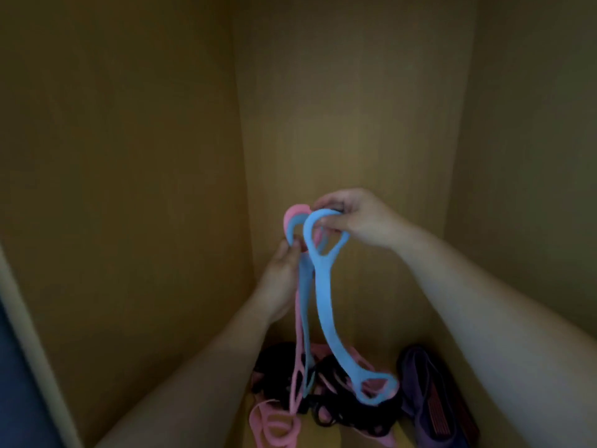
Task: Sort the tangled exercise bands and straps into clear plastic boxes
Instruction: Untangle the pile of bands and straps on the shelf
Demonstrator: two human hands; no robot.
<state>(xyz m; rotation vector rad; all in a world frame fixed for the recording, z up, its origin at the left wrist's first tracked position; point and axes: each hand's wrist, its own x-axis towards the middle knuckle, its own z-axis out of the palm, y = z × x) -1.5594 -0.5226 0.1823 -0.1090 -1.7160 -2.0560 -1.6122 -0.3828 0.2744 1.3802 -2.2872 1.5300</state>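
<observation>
Two forearms [484,318]: bare, entering from the near edge and reaching up and away into a dim wooden cupboard.
Tangled heap [326,412]: black straps on the cupboard floor, near centre, under the raised hands.
Loose pink bands [274,425]: coiled at the heap's near left edge, touching the black straps.
Purple item [420,376]: folded, dark, just right of the heap; a ribbed reddish part shows on its near side; too dim to tell what it is.
Blue band [323,302]: hangs from the right hand, one loop at the top, a long middle and a bottom loop lying on the heap.
Pink band [295,215]: raised left of the blue band, its top loop curving over the left hand, its length trailing down into the heap beside a second blue strand.
Left hand [279,282]: back of the hand showing, fingers curled round the pink band and the blue strand beside it, below the pink loop.
Right hand [355,218]: higher and farther, thumb and fingertips pinching the top loop of the blue band.
Cupboard walls [339,92]: plain yellow-brown panels far behind and at both sides.
</observation>
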